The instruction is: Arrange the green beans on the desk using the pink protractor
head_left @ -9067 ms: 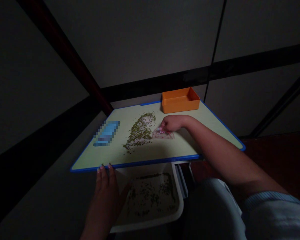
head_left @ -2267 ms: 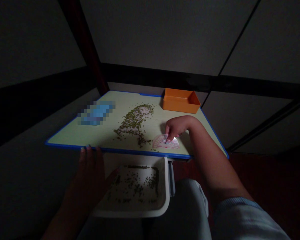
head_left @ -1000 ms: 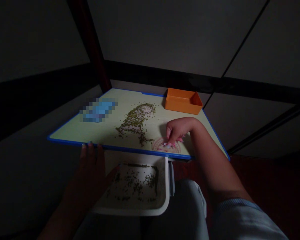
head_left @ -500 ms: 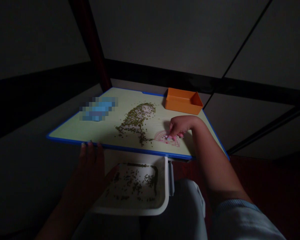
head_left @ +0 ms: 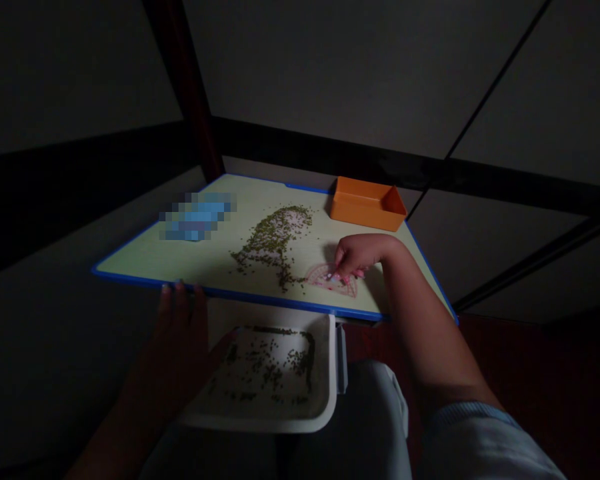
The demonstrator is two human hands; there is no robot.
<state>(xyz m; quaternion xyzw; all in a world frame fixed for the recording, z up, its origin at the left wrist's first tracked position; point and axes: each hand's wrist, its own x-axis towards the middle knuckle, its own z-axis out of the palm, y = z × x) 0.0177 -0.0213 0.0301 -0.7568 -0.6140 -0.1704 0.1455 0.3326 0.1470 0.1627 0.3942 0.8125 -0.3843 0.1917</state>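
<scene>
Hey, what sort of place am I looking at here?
Probably a study corner in a home, though it's dim. A small blue-edged desk stands by a wall, a white drawer-like tray juts out below its front edge, and a protractor lies at the right hand.

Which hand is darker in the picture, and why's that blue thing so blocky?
Head view: the left hand is darker, sunk in shadow, while the right hand catches more light; head view: square pixels cover the blue thing, hiding its details, while the orange box stays clear-edged.
</scene>
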